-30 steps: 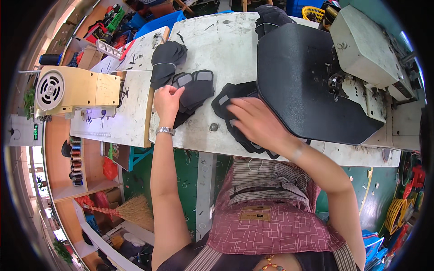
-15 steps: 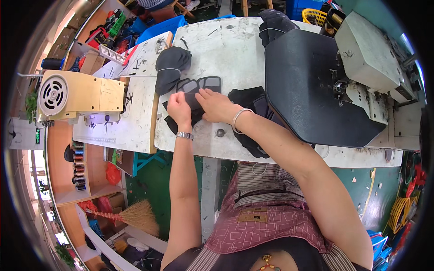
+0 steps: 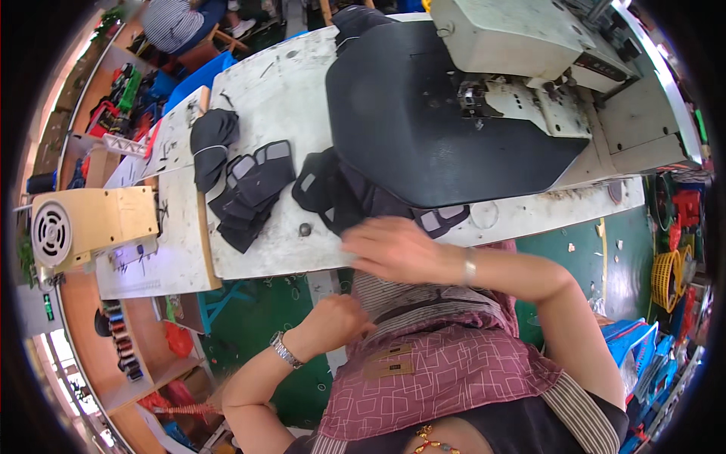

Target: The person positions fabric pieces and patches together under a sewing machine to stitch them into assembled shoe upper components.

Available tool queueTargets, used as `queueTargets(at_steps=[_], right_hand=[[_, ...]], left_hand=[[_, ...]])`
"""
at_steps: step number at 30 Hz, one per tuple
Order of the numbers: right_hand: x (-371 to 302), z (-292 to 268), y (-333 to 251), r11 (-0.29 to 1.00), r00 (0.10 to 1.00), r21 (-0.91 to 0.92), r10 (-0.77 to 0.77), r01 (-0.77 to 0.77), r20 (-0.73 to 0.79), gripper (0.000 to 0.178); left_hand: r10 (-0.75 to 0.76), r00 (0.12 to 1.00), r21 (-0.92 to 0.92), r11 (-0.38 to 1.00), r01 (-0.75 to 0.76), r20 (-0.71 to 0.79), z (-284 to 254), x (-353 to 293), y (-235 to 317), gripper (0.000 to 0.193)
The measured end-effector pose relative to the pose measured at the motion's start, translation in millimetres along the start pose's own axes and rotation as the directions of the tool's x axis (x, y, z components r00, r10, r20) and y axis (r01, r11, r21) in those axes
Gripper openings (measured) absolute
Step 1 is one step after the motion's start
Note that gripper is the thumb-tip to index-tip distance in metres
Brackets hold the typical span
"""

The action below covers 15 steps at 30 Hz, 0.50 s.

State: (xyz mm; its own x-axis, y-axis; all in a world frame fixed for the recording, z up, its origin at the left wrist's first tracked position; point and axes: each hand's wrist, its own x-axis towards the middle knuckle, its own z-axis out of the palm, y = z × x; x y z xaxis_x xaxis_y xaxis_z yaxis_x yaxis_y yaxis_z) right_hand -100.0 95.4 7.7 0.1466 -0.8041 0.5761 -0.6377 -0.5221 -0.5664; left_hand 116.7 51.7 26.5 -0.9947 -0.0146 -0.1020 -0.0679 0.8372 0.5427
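My left hand [image 3: 333,324] is above the apron's left side, off the table edge. Its fingers bend toward the apron and are partly hidden, so I cannot tell their grip. Blurred by motion, my right hand [image 3: 393,250] reaches leftward over the table's front edge with fingers stretched out and nothing visible in them. Just beyond it lies a pile of black fabric pieces with grey patches [image 3: 325,189], partly under the sewing machine's black plate [image 3: 454,129]. A fanned stack of similar pieces [image 3: 261,178] lies farther left, beside a tied black bundle [image 3: 213,144].
A white-cased sewing machine [image 3: 522,38] stands at the right. Another black bundle [image 3: 359,23] lies at the far edge. A small round knob [image 3: 305,229] sits on the white tabletop [image 3: 280,91]. At the left is a cream machine [image 3: 98,227]; thread spools [image 3: 125,340] stand below.
Both hands have left the fanned stack and come back toward my body, the right one to the table's front edge. The view has shifted, so the table things appear farther left.
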Motion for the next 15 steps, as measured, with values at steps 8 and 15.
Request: queueTargets(at_steps=[8,15], right_hand=[[-85,-85,23,0.828,0.938,-0.470,0.347,-0.305,0.004,0.023],[-92,-97,49,0.808,0.992,-0.584,0.116,-0.072,0.038,0.030]], left_hand=[[0.351,0.805,0.357,0.915,-0.186,-0.479,-21,148,-18,0.020],[0.151,0.929,0.325,0.945,-0.036,-0.337,-8,158,-36,0.019]])
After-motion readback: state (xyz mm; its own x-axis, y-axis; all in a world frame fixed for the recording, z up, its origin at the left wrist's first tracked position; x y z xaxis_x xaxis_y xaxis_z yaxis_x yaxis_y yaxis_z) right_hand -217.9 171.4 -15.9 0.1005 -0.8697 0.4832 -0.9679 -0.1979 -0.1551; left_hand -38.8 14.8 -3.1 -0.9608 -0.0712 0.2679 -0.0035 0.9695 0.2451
